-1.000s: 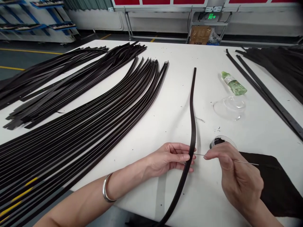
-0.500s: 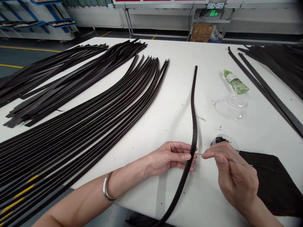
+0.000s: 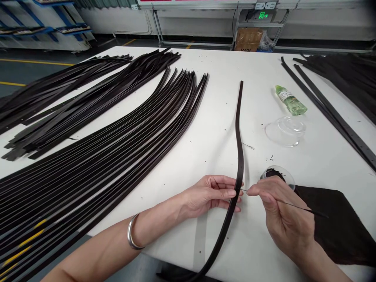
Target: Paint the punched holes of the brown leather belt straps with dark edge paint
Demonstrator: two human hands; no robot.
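My left hand [image 3: 210, 194] pinches a long dark leather strap [image 3: 240, 156] between thumb and fingers, and the strap runs up the white table [image 3: 223, 66] and off its near edge. My right hand [image 3: 284, 211] grips a thin rod [image 3: 305, 208], and the rod's fine tip reaches the strap's edge by my left fingers. Just beyond my right fingers stands a small glass dish [image 3: 277, 177] holding dark liquid, partly hidden by the hand. A dark cloth [image 3: 335, 223] lies under my right hand.
Fanned stacks of dark leather straps [image 3: 88, 149] cover the table's left side, and more straps [image 3: 331, 94] lie at the right. A green-labelled plastic bottle [image 3: 290, 100] and a clear glass dish [image 3: 284, 131] stand at the back right.
My right hand has shifted slightly left toward the strap, and the rod now tilts more, its rear end lower. The view has moved slightly; my left hand and the strap stay in place.
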